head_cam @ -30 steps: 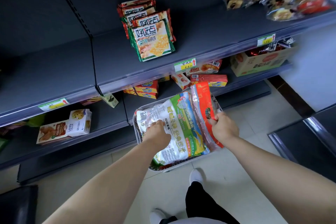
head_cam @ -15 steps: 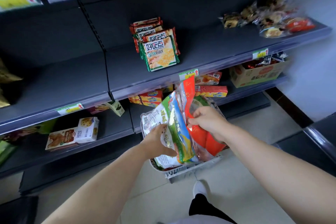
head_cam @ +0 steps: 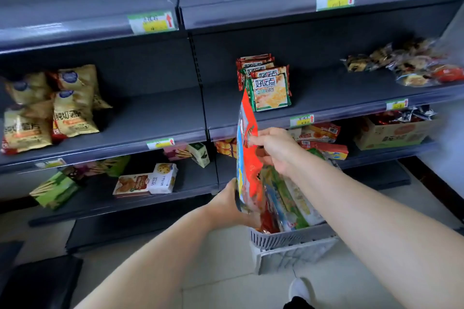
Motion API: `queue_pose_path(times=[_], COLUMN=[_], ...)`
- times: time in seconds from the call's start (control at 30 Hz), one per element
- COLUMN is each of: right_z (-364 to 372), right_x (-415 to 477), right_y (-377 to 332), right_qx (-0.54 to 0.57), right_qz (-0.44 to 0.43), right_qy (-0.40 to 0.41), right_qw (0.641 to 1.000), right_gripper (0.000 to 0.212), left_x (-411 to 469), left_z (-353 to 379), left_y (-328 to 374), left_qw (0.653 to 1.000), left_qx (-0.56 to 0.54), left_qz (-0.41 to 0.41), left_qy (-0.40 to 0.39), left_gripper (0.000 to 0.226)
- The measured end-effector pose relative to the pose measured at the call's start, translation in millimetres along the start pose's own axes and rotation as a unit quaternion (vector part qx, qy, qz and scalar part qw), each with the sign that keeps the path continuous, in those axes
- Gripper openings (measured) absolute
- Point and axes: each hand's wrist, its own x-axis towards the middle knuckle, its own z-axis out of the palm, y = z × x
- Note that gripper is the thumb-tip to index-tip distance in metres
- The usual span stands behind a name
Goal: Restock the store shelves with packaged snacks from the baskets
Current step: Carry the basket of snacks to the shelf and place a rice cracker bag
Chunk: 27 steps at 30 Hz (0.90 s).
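Red snack bag [head_cam: 251,170] now lifted upright, mostly clear of basket [head_cam: 288,239] — right hand [head_cam: 273,150] pinches top, left hand [head_cam: 227,204] grips bottom; shelf [head_cam: 326,100] placement likely next.

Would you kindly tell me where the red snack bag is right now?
Centre of the head view, the red snack bag stands upright over the grey basket: the right hand pinches its upper edge, the left hand grips its lower edge.
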Motion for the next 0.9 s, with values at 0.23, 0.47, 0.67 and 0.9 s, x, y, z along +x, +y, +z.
queue_pose_path(times=[0.23,0.47,0.67,0.9], right_z=[50,20,-28,-59], right_x=[-20,-10,-5,-12], right_y=[-30,-15,42,69], right_qx=[0.049,-0.134,-0.345,-0.322], right_qz=[-0.070,-0.120,0.028,0.048], right_qy=[0.003,-0.004,-0.105,-0.156], right_qw=[0.996,0.984,0.932,0.933], right_gripper=[0.019,0.015,0.079,0.116], left_x=[-22,-38,-64,-105], left_z=[8,-27,-25,-19], left_y=[-8,9,22,41], left_qw=[0.933,0.884,0.870,0.816], left_qx=[-0.228,-0.306,-0.331,-0.399], left_qz=[0.005,-0.022,-0.055,-0.071], left_qy=[0.278,0.353,0.362,0.412], left_gripper=[0.063,0.036,0.037,0.054])
